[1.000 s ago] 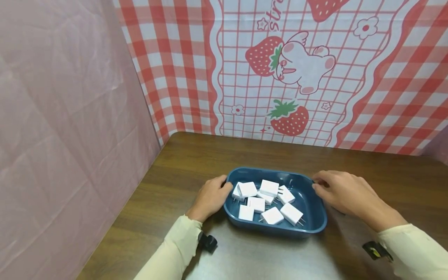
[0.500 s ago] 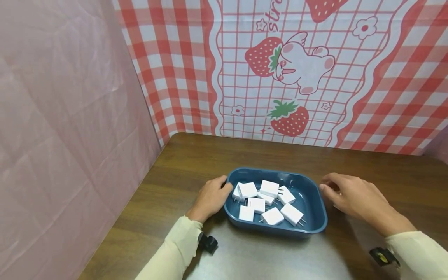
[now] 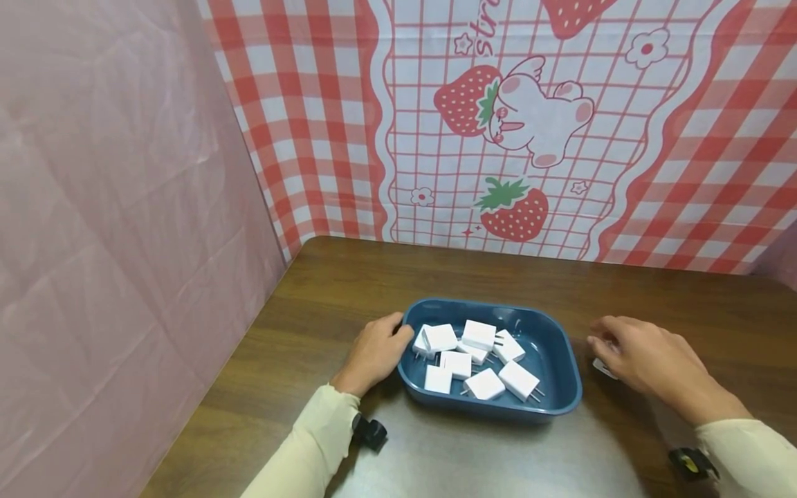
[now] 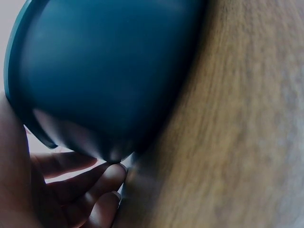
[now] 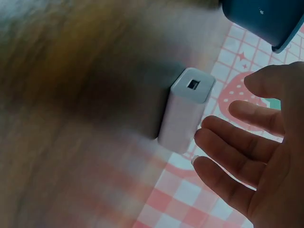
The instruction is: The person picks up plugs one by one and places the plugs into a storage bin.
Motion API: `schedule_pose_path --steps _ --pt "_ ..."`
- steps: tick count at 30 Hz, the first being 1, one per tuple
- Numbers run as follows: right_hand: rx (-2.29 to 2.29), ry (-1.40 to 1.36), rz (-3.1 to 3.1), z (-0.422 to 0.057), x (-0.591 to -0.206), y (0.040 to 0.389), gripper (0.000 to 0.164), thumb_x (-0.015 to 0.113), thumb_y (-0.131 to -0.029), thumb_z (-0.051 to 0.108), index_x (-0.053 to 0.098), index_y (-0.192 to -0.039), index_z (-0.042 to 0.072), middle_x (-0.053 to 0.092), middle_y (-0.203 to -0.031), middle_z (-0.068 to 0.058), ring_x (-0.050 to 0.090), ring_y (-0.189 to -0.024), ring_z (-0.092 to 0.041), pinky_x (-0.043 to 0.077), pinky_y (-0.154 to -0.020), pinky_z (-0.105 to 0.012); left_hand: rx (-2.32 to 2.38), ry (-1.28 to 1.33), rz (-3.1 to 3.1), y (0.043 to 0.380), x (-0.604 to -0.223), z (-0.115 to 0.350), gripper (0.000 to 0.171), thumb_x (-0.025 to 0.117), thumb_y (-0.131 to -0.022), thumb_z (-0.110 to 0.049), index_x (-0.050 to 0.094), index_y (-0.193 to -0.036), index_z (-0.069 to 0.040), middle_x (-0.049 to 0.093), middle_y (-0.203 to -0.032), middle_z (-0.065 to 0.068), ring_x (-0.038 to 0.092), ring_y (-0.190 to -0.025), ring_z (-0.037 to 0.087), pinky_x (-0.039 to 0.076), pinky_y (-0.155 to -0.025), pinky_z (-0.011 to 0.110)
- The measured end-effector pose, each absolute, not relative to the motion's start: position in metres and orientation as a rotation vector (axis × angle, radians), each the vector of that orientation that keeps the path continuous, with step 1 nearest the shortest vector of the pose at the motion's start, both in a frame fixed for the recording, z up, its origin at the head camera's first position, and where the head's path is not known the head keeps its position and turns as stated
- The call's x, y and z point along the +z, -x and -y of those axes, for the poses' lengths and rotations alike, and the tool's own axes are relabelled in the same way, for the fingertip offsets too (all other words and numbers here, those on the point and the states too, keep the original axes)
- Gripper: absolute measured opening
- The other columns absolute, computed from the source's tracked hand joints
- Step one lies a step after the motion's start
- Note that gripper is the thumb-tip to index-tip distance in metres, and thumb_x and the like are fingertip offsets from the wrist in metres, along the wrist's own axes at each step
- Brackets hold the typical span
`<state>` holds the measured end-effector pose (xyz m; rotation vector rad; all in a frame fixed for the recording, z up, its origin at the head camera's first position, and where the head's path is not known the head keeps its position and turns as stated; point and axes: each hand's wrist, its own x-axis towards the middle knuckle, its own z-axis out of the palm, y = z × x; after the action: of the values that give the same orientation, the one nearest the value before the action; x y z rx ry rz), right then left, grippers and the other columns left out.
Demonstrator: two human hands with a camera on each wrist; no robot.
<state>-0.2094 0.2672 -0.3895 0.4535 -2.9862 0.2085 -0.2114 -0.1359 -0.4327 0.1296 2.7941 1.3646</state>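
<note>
A blue tray point(image 3: 548, 366) holds several white charger plugs point(image 3: 519, 380) with metal prongs. My left hand point(image 3: 376, 349) grips the tray's left end, thumb at the rim; in the left wrist view its fingers point(image 4: 107, 183) bend against the outer wall. To the right of the tray my right hand point(image 3: 647, 360) hovers low over the table, beside another white charger plug point(image 5: 185, 111). This plug sits on the table, its USB port showing in the right wrist view. The right fingers are spread and loosely bent, with nothing between them and the thumb.
The brown wooden table point(image 3: 349, 277) ends at a red-and-white checked cloth point(image 3: 311, 138) with strawberry prints behind it. A pale pink cloth point(image 3: 124, 242) hangs along the left side. Each wrist wears a small black camera point(image 3: 370, 432).
My right hand has moved from the tray's right rim rightward and a little nearer, and a white charger plug now shows under it. The left hand and the tray have stayed put.
</note>
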Motion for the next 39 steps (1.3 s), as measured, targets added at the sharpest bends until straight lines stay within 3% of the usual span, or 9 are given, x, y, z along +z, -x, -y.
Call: schedule_pose_path --steps 10,21,27,39 --pt "0.154 -0.452 3.046 -0.276 -0.397 0.207 0.044 0.074 -0.087 0.040 0.069 -0.114 0.006 0.067 -0.106 -0.019 0.065 -0.093 -0.041 0.051 -0.068 -0.062 1.375 -0.156 -2.799 0.212 -0.434 0.137 0.029 0.047 -0.099 -0.034 0.068 -0.111 -0.017 0.063 -0.091 -0.001 0.057 -0.082 0.020 0.045 -0.073 0.037" --pt "0.074 -0.586 2.933 -0.275 -0.406 0.198 0.033 0.080 -0.079 0.029 0.071 -0.103 0.008 0.064 -0.100 -0.016 0.063 -0.088 -0.037 0.051 -0.068 -0.058 1.372 -0.161 -2.814 0.212 -0.434 0.136 0.028 0.047 -0.099 -0.032 0.068 -0.111 -0.017 0.062 -0.091 -0.001 0.056 -0.082 0.021 0.045 -0.072 0.038" --pt "0.073 -0.553 2.951 -0.273 -0.405 0.194 0.033 0.079 -0.081 0.026 0.072 -0.107 0.008 0.066 -0.109 -0.019 0.063 -0.093 -0.041 0.050 -0.074 -0.062 1.372 -0.144 -2.792 0.212 -0.434 0.136 0.032 0.047 -0.099 -0.034 0.067 -0.115 -0.016 0.063 -0.093 -0.002 0.057 -0.084 0.020 0.046 -0.073 0.037" --pt "0.042 -0.493 3.011 -0.272 -0.402 0.193 0.036 0.081 -0.079 0.028 0.072 -0.110 0.011 0.067 -0.112 -0.020 0.064 -0.096 -0.043 0.051 -0.072 -0.062 1.381 -0.139 -2.786 0.211 -0.434 0.135 0.031 0.047 -0.099 -0.034 0.067 -0.114 -0.016 0.062 -0.090 0.000 0.057 -0.082 0.021 0.046 -0.071 0.036"
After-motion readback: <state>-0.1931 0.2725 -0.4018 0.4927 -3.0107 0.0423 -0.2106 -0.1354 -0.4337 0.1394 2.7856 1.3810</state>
